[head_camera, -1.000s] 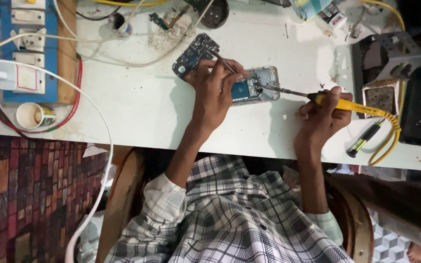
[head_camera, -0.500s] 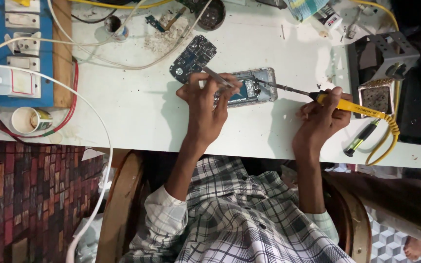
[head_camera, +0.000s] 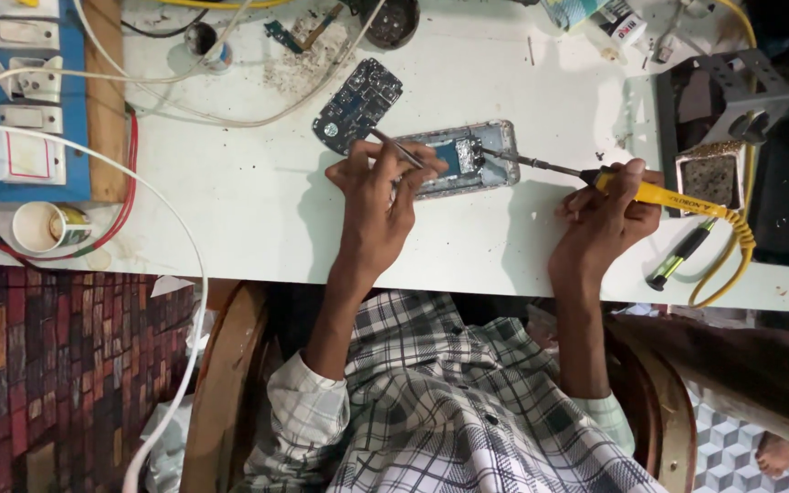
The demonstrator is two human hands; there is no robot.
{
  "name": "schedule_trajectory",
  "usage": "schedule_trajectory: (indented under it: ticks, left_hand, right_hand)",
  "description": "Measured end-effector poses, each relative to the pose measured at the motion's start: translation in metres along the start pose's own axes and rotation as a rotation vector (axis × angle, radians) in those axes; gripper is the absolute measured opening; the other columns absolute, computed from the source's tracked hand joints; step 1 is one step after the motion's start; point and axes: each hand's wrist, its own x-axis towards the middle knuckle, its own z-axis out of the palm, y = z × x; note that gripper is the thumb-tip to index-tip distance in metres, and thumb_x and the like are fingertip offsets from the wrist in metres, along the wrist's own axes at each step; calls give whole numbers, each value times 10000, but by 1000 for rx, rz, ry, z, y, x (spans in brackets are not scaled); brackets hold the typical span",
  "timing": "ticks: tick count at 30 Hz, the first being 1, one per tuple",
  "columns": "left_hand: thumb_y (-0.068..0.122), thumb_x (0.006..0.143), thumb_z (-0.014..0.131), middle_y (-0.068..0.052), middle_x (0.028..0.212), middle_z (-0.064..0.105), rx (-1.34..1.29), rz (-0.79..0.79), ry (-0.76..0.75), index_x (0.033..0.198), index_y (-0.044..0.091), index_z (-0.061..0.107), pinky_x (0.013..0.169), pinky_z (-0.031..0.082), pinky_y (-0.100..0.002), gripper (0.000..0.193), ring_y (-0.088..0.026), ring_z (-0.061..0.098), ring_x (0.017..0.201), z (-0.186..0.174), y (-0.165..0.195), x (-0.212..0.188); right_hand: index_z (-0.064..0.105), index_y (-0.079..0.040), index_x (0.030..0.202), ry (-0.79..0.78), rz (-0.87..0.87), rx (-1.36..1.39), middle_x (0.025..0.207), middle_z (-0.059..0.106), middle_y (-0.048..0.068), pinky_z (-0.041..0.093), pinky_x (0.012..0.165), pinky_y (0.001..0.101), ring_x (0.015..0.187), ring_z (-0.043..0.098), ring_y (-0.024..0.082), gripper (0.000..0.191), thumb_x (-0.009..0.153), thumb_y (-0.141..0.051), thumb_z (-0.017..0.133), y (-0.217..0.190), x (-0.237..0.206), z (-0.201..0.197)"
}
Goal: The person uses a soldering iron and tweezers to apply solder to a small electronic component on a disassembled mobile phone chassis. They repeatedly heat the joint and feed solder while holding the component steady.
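A: Surface first?

B: White bench (head_camera: 257, 219), scuffed and cluttered, above a patterned floor. An opened phone (head_camera: 461, 161) lies flat near the bench's middle, insides up.

A: Hands?

B: Left hand (head_camera: 378, 203) rests on the phone's near edge, fingers pinched together on tweezers (head_camera: 396, 147) whose tips point into the frame. Right hand (head_camera: 606, 217) is closed around the yellow handle of a soldering iron (head_camera: 595, 179); its tip touches a small part inside the phone.

A: How would the phone handle?

B: My judgement: light, stiff, likely to slide on the smooth top, and fragile where the parts are bare. Best held by the metal rim, never by the exposed middle.

A: Surroundings?

B: A loose circuit board (head_camera: 358, 105) lies just beside the phone, up-left. A grey stand (head_camera: 723, 91) and sponge tray (head_camera: 710, 178) sit to the right, a screwdriver (head_camera: 682, 258) near the right hand. A blue switchboard (head_camera: 25, 100) and a paper cup (head_camera: 43, 226) are well apart at left.
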Motion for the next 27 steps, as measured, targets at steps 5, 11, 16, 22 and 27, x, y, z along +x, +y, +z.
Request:
schedule_trajectory:
  ticks: [5, 11, 16, 22, 27]
  left_hand:
    - [158, 1068, 629, 9, 1095, 777, 152, -59, -7, 1240, 56, 625, 1015, 466, -421, 200, -214, 710, 1081, -1, 2, 3]
    - [133, 1114, 507, -154, 1234, 511, -271, 60, 160, 1292, -32, 508, 995, 569, -351, 243, -195, 702, 1153, 9, 1, 10]
    - [89, 1116, 546, -45, 1218, 695, 107, 69, 156, 1201, 50, 591, 1109, 403, -451, 104, -139, 629, 1246, 7, 4, 10]
    - [189, 1108, 572, 116, 1153, 754, 385, 91, 263, 1162, 114, 646, 1019, 194, -429, 118, -150, 398, 1232, 1, 6, 4]
    - [267, 1120, 529, 67, 1082, 760, 414, 75, 252, 1154, 130, 652, 1008, 192, -422, 187, -151, 396, 1175, 1, 8, 4]
  right_hand:
    - [535, -38, 1029, 2, 11, 32, 790, 517, 40, 465, 509, 309, 541, 517, 129, 376, 1112, -397, 609, -1, 2, -2]
    - [517, -49, 1025, -13, -13, 78, 732, 464, 43, 469, 524, 321, 535, 492, 137, 370, 1118, -385, 643, 1, 1, -8]
    - [516, -51, 1014, -9, 5, 114, 788, 498, 44, 473, 543, 321, 552, 485, 135, 349, 1123, -358, 640, 0, 5, -10]
    - [515, -47, 992, -34, -38, 72, 737, 458, 43, 460, 545, 320, 539, 463, 134, 354, 1145, -347, 623, 0, 0, -6]
    - [506, -53, 982, -21, -22, 59, 754, 467, 36, 452, 532, 313, 549, 473, 125, 344, 1142, -341, 605, -2, -2, -6]
